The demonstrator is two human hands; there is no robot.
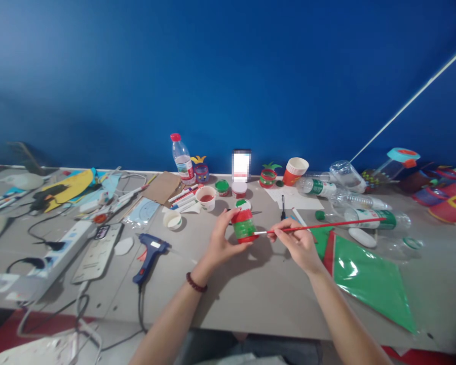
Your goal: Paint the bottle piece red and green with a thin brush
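Note:
My left hand (222,238) is closed around a small bottle piece (244,224) painted red and green, held just above the grey table (258,294). My right hand (297,241) pinches a long red paintbrush (327,226). The brush tip touches the right side of the bottle piece, and its handle points to the right. A white cup of red paint (206,197) stands just behind my left hand. A small pot of green paint (222,187) and a pot of red paint (239,189) stand further back.
A blue glue gun (150,254) lies left of my hands, and a power strip (61,253) with cables lies beyond it. Green and red sheets (368,279) lie at the right. Clear plastic bottles (349,195), stacked paper cups (295,171) and a water bottle (182,158) line the blue wall.

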